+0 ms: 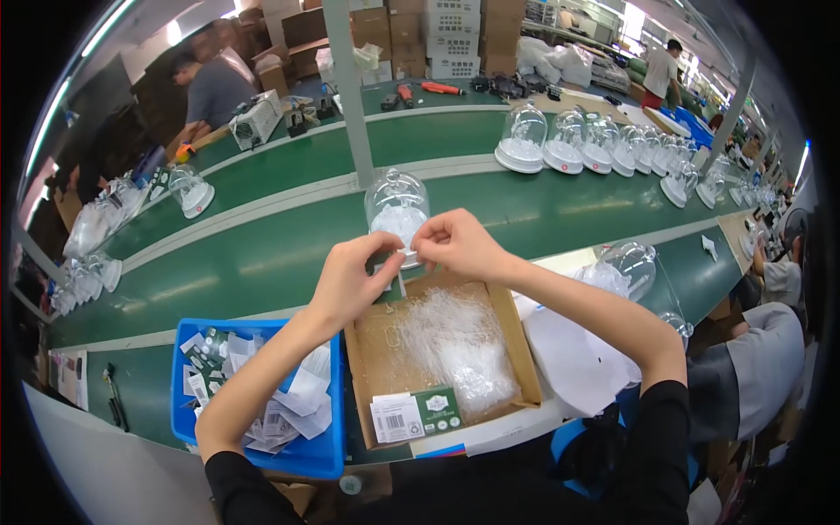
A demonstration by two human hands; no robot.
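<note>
Head view — clear, knobbed dome [396, 206]

Print marks the green-and-white card [416, 416] — barcode [399, 423] included — and white cartons [452, 42].

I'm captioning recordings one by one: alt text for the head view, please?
A person's left hand and right hand pinch close together in front of a white-based clear dome; anything held is too small to tell. Nearer lie an open cardboard box of clear plastic strands and a blue bin of papers.
</note>
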